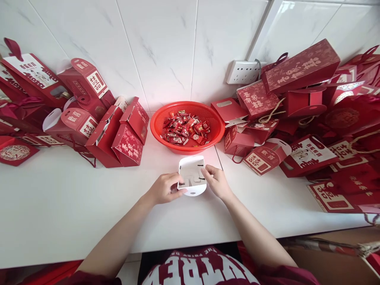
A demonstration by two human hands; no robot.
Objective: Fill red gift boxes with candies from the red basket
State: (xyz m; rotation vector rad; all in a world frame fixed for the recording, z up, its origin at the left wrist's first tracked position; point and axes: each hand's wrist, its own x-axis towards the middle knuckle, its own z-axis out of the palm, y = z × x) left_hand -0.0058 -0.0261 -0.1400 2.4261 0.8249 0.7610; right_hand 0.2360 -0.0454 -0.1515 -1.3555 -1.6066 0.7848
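Note:
A small paper gift box (191, 174) is held above the white tabletop (89, 213), its top open and its white inside facing up. Rounded white flaps stand out at its near and far sides, and dark cord ends show by its right wall. My left hand (166, 188) grips the box's left side, thumb along the near flap. On the other side, my right hand (217, 182) pinches the right wall close to the cord. Just beyond the box sits a red plastic basket (187, 149) holding many wrapped candies (187, 128).
Red gift boxes (127, 142) stand in a group at the left. A taller pile of red boxes (299, 71) fills the right side. A power strip (243, 72) is fixed to the tiled wall (166, 39) behind. The table's front edge runs close to my body.

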